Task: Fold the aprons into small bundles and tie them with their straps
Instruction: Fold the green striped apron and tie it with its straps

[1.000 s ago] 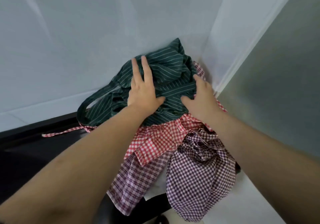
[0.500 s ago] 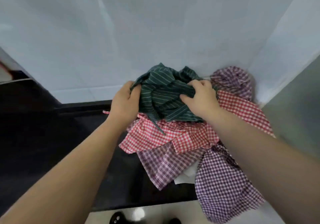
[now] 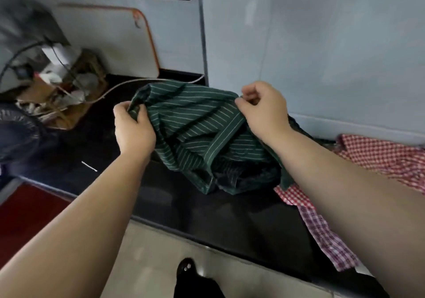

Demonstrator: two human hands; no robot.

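Above a black countertop (image 3: 207, 219), one green apron with thin white stripes (image 3: 202, 127) was held up by two bare hands. Its upper left edge was gripped by the left hand (image 3: 134, 128), whose fingers were curled round a bunch of the cloth. Its upper right corner was pinched by the right hand (image 3: 264, 110) between the thumb and curled fingers. The cloth was stretched between the two hands, and its lower folds were draped down onto the counter near the middle of the scene.

Two further aprons were counted on the right of the counter, which made three in all. One red-and-white checked apron (image 3: 379, 155) was laid at the foot of the grey wall (image 3: 322, 44), and one purple-and-white checked apron (image 3: 322, 235) was spread nearer, toward the near edge. The lower right edge of the green cloth was seen touching the red one.

At the far left, one white board with an orange rim (image 3: 108, 44) was leaned against the wall. A small reddish mark near its upper corner was too blurred to be read. Below it, one wooden box (image 3: 78, 104) was filled with tangled cables, and one pale cable (image 3: 138, 82) was run from it behind the green apron. One small white stick (image 3: 89, 166) was seen on the counter near the left hand, and one dark shoe (image 3: 186, 271) on the pale floor.
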